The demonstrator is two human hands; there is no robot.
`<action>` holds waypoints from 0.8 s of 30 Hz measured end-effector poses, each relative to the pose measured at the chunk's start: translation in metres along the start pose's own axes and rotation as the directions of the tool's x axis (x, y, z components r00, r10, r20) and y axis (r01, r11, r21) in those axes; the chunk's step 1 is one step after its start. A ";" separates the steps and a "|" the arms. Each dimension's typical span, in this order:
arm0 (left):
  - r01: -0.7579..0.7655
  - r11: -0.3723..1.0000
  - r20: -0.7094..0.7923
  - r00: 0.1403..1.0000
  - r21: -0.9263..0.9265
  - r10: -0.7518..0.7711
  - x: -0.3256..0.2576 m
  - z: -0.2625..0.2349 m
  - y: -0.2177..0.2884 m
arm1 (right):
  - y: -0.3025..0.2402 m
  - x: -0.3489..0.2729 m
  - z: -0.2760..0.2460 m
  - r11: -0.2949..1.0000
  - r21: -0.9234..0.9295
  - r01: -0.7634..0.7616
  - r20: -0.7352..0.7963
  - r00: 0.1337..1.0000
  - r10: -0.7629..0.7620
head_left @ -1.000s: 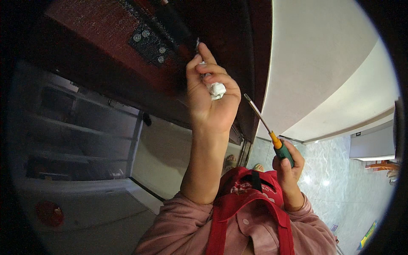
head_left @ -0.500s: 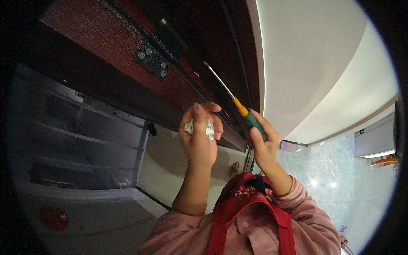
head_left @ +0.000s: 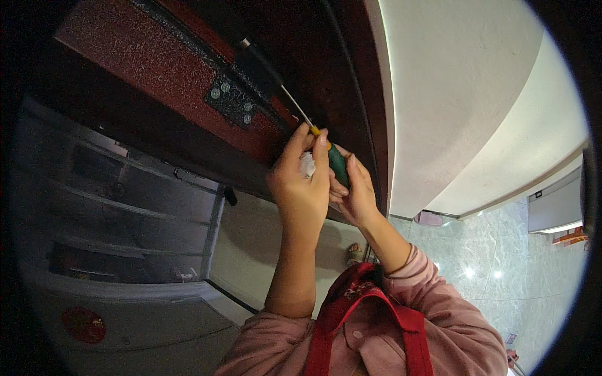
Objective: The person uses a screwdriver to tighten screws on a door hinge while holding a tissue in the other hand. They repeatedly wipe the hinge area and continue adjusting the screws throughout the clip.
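You wear a dusty-pink shirt [head_left: 382,341] with a round chest button [head_left: 357,334]; its sleeves [head_left: 458,307] end on the forearms. Your red apron [head_left: 347,285] has broad straps [head_left: 320,344] and pale print. Your left hand [head_left: 300,185] and right hand [head_left: 360,199] are bare.

The screwdriver [head_left: 315,131] I hold has a smooth, shiny metal shaft [head_left: 296,106] and a plastic-looking handle [head_left: 338,166]; my wad [head_left: 307,165] looks like crumpled paper. The matt hinge plate [head_left: 232,103] and wood-like panel [head_left: 150,69] look rough and speckled. My sleeve [head_left: 417,276] is matt cloth, the floor [head_left: 483,250] glossy tile.
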State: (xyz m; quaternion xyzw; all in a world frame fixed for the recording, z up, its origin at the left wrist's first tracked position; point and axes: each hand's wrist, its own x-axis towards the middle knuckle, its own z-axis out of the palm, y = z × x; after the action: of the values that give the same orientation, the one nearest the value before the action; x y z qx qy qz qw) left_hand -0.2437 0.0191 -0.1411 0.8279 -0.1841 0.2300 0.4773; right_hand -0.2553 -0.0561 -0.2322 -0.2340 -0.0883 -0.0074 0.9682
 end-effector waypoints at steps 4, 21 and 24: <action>-0.156 0.912 -0.076 0.977 0.379 0.199 0.008 0.007 0.004 | 0.011 0.020 -0.012 0.936 0.312 -0.161 0.136 0.983 0.123; -0.098 0.862 -0.099 0.981 0.497 0.169 0.021 -0.008 0.026 | 0.003 0.036 -0.002 0.833 0.395 -0.388 0.210 0.921 0.329; -0.097 0.835 -0.102 0.978 0.541 0.180 0.021 -0.007 0.031 | 0.007 0.024 0.010 0.926 0.304 -0.224 0.059 0.974 0.217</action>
State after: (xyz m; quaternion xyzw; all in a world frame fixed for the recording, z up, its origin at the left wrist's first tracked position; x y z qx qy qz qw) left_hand -0.2439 0.0091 -0.1042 0.8926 -0.1366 0.3672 0.2232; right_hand -0.2330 -0.0448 -0.2227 -0.0886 -0.0732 0.1182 0.9863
